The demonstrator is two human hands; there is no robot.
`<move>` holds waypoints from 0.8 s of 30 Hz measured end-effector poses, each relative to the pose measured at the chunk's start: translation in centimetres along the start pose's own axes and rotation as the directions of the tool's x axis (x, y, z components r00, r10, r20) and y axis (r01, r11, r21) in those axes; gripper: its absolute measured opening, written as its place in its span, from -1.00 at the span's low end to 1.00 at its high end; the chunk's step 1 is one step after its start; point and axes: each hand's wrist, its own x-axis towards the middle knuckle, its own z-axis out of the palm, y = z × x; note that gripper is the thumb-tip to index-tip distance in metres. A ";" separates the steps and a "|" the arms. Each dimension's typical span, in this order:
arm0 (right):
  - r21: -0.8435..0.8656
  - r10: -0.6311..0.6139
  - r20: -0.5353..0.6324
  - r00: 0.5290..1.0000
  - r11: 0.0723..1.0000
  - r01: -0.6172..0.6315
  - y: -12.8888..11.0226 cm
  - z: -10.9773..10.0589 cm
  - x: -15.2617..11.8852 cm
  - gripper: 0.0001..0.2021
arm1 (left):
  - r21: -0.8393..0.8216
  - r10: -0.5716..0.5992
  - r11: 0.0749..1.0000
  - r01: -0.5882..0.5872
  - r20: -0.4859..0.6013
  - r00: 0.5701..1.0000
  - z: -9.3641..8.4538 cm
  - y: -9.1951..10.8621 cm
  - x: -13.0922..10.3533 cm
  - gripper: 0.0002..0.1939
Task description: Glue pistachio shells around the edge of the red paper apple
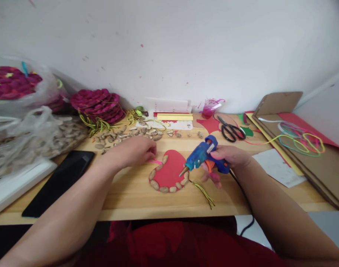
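My right hand is wrapped round the handle of a blue hot glue gun. Its nozzle points down and left over the right part of a red heart-shaped cutout. Beige shell-like pieces line the lower and left edges of the cutout. A yellow-green tassel trails from its right side, and a pink cord comes off its left. My left hand is closed, fingers curled down, beside the cutout's upper left; anything between the fingertips is hidden. Behind it lies a loose pile of the same beige pieces.
Black scissors, a cup with pink liquid and magenta stacks stand along the wall. A black phone and plastic bags are at left. Cardboard with coloured cords lies right. The gun's cable drops over the edge.
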 end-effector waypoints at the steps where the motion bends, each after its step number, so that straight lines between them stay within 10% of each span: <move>1: -0.008 0.027 0.031 0.999 1.000 -0.027 0.1 0.1 0.1 -0.56 | -0.010 0.008 1.000 -0.008 0.008 1.000 0.0 0.1 -0.1 -0.83; 5: -0.042 0.081 0.056 0.995 0.996 -0.079 0.5 0.5 0.5 -0.53 | -0.044 0.038 0.998 -0.035 0.071 0.997 -0.3 1.2 -0.7 -0.83; 12: 0.009 -0.115 -0.238 0.965 0.993 0.120 0.4 0.0 1.1 -0.50 | -0.088 0.053 0.995 -0.048 0.052 0.997 0.2 2.1 -0.6 -0.80; 24: -0.003 -0.030 -0.202 0.979 1.000 0.030 1.6 -0.5 1.6 -0.48 | -0.134 0.126 0.984 -0.118 0.055 0.990 1.1 2.2 -0.2 -0.60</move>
